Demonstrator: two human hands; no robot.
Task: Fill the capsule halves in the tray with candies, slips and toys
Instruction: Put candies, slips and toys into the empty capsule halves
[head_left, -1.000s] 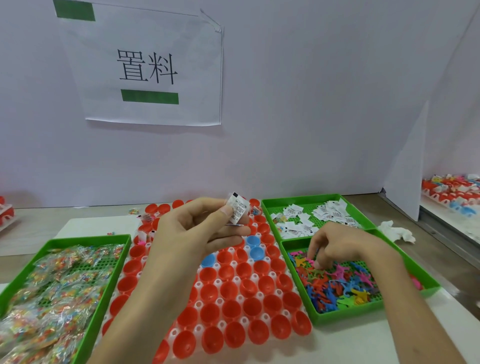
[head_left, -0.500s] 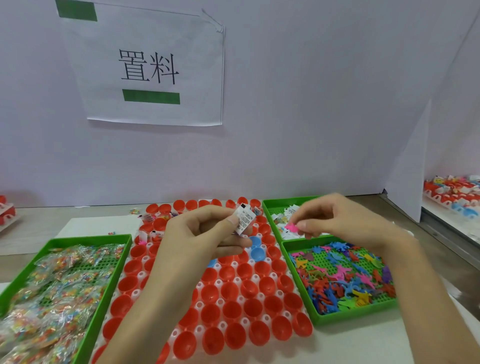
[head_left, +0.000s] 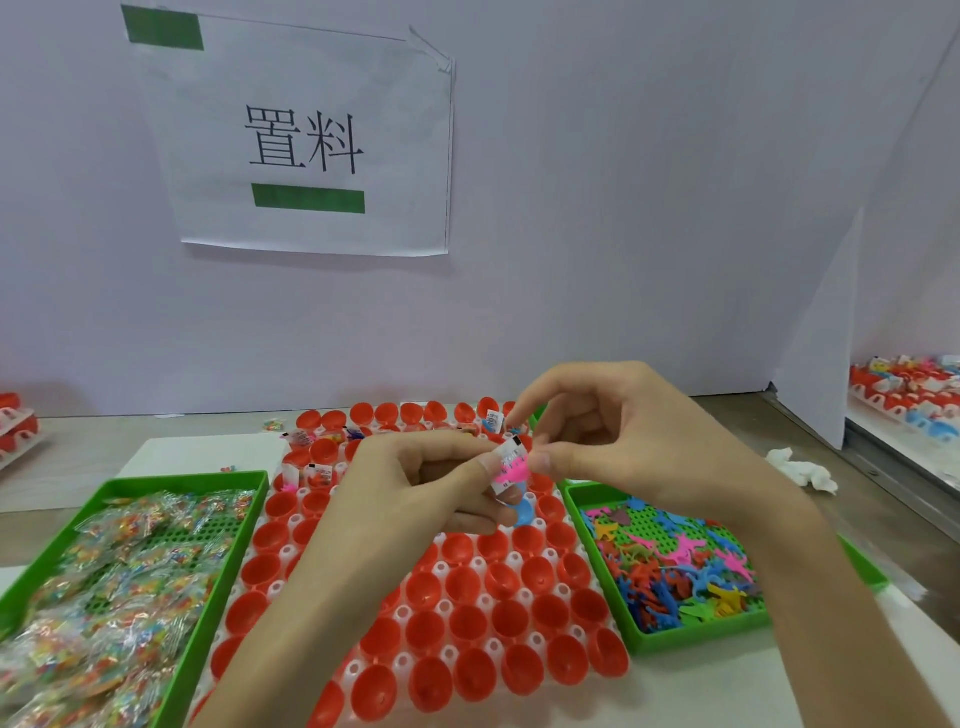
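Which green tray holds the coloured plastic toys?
The right green tray, beside the red capsule halves; the left green tray holds wrapped candies instead.

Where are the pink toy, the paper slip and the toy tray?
pink toy (head_left: 511, 474): head view, on its pink middle.
paper slip (head_left: 510, 451): head view, on its white upper part.
toy tray (head_left: 691, 638): head view, on its green front wall.

Probably a factory packing station, white partition walls (head_left: 623, 208), posted sign (head_left: 311, 140), green parts bins (head_left: 691, 636), capsule tray (head_left: 447, 605)
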